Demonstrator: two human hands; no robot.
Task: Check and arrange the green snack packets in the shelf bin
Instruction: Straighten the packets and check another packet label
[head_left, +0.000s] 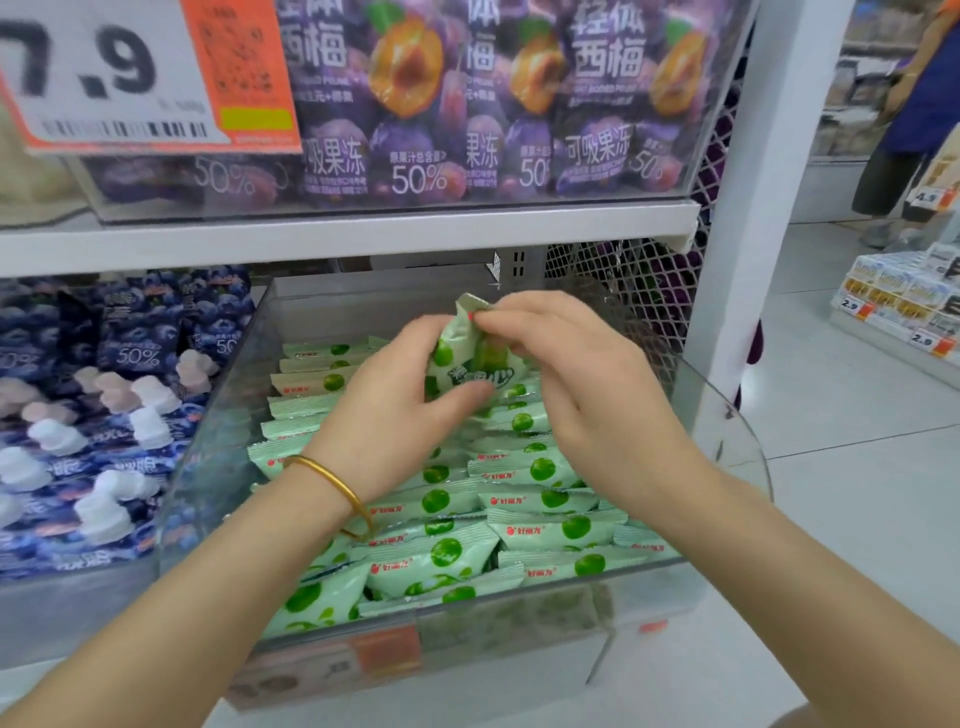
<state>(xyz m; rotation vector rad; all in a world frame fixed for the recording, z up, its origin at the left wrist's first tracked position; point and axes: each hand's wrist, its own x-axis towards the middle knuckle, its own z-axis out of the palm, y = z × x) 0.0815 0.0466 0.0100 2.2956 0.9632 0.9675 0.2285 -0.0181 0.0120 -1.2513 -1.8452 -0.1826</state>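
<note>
Green packet (457, 358) is hovering over the clear bin (208, 441); our left hand (400, 400) is gripping its body, right hand (576, 379) pinching its top; we are aiming to lay it flat, label up.

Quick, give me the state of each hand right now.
Left hand: grips the lower part of a green packet held above the bin.
Right hand: fingers pinch the same packet's top edge.
</note>
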